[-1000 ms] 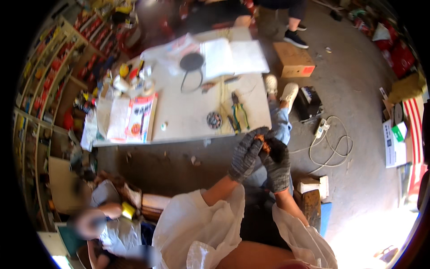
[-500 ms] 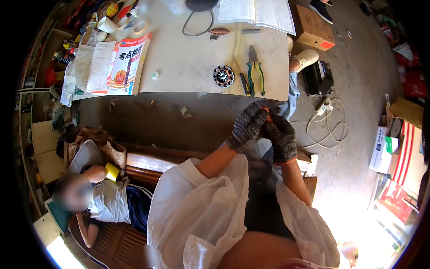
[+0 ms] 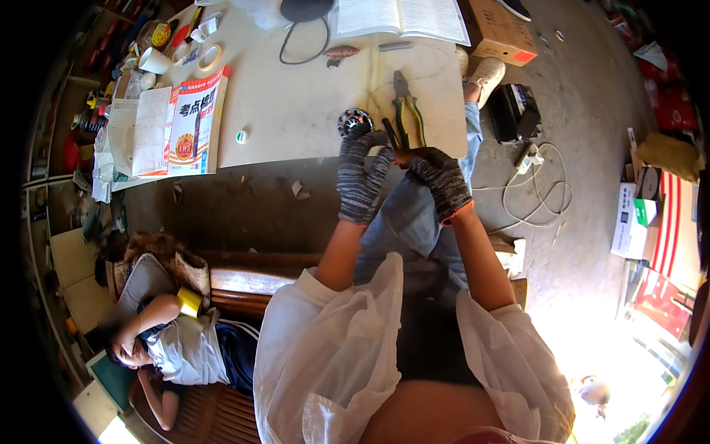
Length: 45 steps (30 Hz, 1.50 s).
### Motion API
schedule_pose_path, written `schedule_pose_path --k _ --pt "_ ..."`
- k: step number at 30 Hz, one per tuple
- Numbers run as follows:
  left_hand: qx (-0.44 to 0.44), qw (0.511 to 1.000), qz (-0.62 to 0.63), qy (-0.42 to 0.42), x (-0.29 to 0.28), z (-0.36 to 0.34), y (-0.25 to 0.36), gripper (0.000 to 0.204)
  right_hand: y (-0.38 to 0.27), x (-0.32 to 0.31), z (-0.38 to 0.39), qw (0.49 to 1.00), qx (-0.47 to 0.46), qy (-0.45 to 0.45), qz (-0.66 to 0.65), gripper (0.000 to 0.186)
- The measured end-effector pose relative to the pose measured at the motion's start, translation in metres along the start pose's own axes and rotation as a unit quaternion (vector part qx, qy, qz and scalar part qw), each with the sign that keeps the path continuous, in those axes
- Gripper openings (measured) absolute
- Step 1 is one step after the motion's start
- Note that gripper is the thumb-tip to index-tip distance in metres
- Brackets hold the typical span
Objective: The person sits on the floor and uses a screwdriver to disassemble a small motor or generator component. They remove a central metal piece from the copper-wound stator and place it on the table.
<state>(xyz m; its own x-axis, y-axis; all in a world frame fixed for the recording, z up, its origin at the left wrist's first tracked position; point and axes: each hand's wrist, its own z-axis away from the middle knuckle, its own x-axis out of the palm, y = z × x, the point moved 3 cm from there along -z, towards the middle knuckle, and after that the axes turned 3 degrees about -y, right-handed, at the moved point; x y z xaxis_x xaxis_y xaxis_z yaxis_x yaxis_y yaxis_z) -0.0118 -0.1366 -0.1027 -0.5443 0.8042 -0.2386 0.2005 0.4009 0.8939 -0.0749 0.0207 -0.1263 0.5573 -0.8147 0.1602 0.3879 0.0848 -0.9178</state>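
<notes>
Pliers (image 3: 405, 111) lengthwise, handles toward hands (image 3: 399, 166).

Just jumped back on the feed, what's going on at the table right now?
A seated person in grey knit gloves has both hands at the near edge of a white table. The left hand is beside a small round metal part on the table. The right hand seems to grip a small orange-brown piece, too hidden to identify. Green-handled pliers lie just beyond the hands, with an open book further back. Another person lies on a wooden bench to the left.
</notes>
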Motion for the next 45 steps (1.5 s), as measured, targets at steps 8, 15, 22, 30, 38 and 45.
schedule_pose_path --k 8,15,22,30,38,45 --pt "-0.308 0.927 0.212 -0.031 -0.01 0.009 -0.011 0.046 -0.017 0.013 0.035 0.977 -0.081 -0.195 0.015 0.028" --pt "0.095 0.95 -0.207 -0.213 0.025 0.043 -0.049 0.025 -0.036 0.022 0.054 0.958 -0.14 -0.247 -0.043 0.028" --pt "-0.012 0.968 -0.25 0.023 -0.005 0.004 -0.004 0.074 -0.003 -0.025 -0.004 0.978 -0.129 0.162 -0.01 0.027" --pt "-0.077 0.952 -0.289 -0.065 -0.009 -0.027 -0.093 0.092 0.017 -0.041 -0.036 0.927 -0.123 0.29 0.205 0.033" --pt "-0.045 0.962 -0.263 -0.05 0.0 -0.027 -0.088 0.09 0.034 -0.055 -0.032 0.898 -0.155 0.304 0.277 0.053" --pt "-0.048 0.96 -0.273 -0.044 0.004 -0.026 -0.08 0.09 0.004 -0.048 -0.027 0.836 -0.078 0.385 0.382 0.067"
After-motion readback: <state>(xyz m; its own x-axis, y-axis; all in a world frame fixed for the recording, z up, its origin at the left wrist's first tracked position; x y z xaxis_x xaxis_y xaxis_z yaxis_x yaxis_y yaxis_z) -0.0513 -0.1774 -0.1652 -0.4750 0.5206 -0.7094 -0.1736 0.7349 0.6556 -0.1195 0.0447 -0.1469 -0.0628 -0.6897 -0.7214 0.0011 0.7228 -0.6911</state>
